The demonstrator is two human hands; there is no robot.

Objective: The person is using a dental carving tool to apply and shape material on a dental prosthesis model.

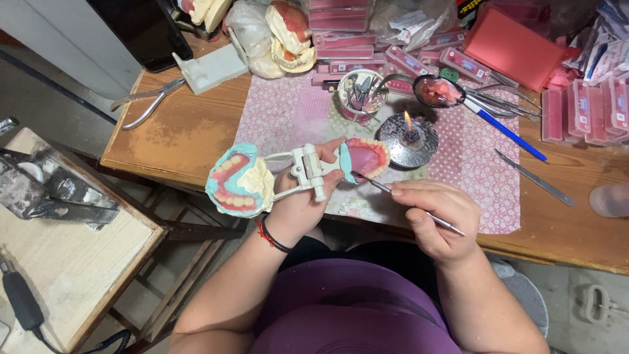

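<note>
While the small flame [407, 119] burns on its round metal burner [409, 141] at the far side of the patterned mat [458, 164], the left hand [301, 196] wraps its fingers tight around the white hinged articulator [308, 170], opened out flat above the near table edge. One denture model [237, 180], teal-based with pink wax and teeth, swings out to the left; the other denture model [363, 158] sits just to the right of that hand. The right hand [436, 219] pinches a slim metal wax tool [393, 191] pen-fashion, its tip touching the near rim of the right model. It looks like wax carving around the teeth. The next stroke calls for a steady tip and a firm left grip. Pliers [147, 98] lie far left, a cup of instruments [360, 95] far centre.
</note>
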